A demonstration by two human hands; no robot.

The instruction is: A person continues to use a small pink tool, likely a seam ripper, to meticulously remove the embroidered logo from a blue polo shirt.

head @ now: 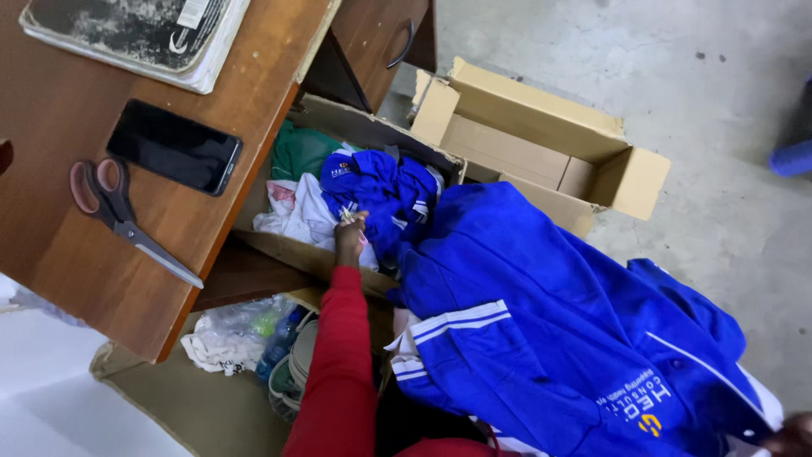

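Observation:
My left hand (pixel 349 238), in a red sleeve, reaches into an open cardboard box (pixel 364 129) and pinches the folded blue garment (pixel 382 191) lying there on top of white (pixel 298 216) and green (pixel 298 152) clothes. A large blue jacket (pixel 541 330) with white stripes and a printed back spreads across my lap. Only part of my right hand (pixel 795 434) shows, at the bottom right corner. It grips the far edge of this jacket.
A brown wooden desk (pixel 68 237) at the left carries scissors (pixel 114 211), a black phone (pixel 173 146) and a worn book (pixel 139 34). A second open, empty cardboard box (pixel 541 135) stands behind on the grey concrete floor. Plastic bags and bottles (pixel 254 334) lie under the desk.

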